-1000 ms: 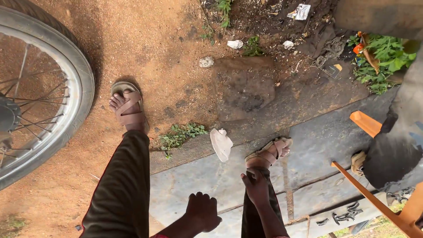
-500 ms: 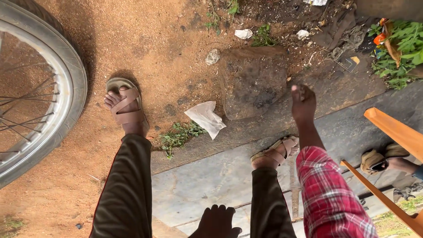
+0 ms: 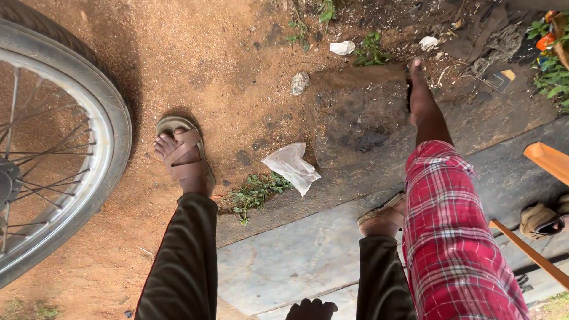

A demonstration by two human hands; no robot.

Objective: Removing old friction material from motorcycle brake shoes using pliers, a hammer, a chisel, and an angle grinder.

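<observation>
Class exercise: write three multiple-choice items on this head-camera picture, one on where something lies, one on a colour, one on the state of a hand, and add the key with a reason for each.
1. Where does the crumpled white bag lie?
A. on the dirt between the two sandalled feet
B. inside the wheel
C. on the wooden plank

2. What colour is the sleeve on the outstretched arm?
A. plain blue
B. red and white check
C. yellow

3. What is the right hand doing?
A. gripping the wheel rim
B. holding the bag
C. stretched forward over the dark soil patch, away from the bag

Key: 1 A, the bag sits on the ground between the left foot and the right foot. 2 B, the check pattern is plain. 3 C, the hand reaches past the bag; what it grips, if anything, cannot be told.
</observation>
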